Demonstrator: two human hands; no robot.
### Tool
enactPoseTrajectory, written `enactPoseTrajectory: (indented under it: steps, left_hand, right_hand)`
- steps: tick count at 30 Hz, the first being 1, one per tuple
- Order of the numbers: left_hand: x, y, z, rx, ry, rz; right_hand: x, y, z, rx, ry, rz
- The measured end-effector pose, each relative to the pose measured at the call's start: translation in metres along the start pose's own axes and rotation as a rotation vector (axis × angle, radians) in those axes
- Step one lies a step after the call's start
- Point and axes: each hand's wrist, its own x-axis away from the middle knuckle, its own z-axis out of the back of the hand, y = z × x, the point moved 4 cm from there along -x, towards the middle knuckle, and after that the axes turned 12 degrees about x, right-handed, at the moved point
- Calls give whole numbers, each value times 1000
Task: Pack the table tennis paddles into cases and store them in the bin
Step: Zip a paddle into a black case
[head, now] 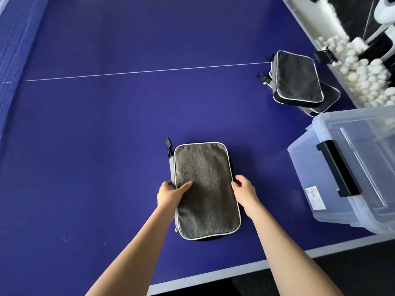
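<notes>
A grey fabric paddle case (206, 189) with light piping lies flat on the blue table near the front edge, zipped closed as far as I can see. My left hand (171, 194) grips its left edge, thumb on top. My right hand (243, 190) grips its right edge. No bare paddle is visible. A stack of two more dark cases (297, 79) lies at the far right of the table. The clear plastic bin (307, 165), with a black latch handle, stands at the right on the table's corner.
A clear container full of white balls (361, 75) sits beyond the table's right edge, behind the bin. The net (12, 60) runs along the far left. A white centre line (139, 72) crosses the blue table (106, 135).
</notes>
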Motion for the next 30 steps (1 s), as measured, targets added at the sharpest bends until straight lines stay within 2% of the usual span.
enactPoseTrajectory:
  steps: [9,23,25,30]
  left_hand:
    - [0,1,-10,268,-236,69]
    - [10,14,-9,410,-203,-79]
    - [11,20,-5,448,-159,-73]
    - [13,44,10,619,-30,-114]
  right_hand:
    - [-9,3,-1,51,-18,13]
    - [5,3,10,-151,42,40]
    - [16,-4,16,-146,143,99]
    - [80,-19,21,-121,623,330]
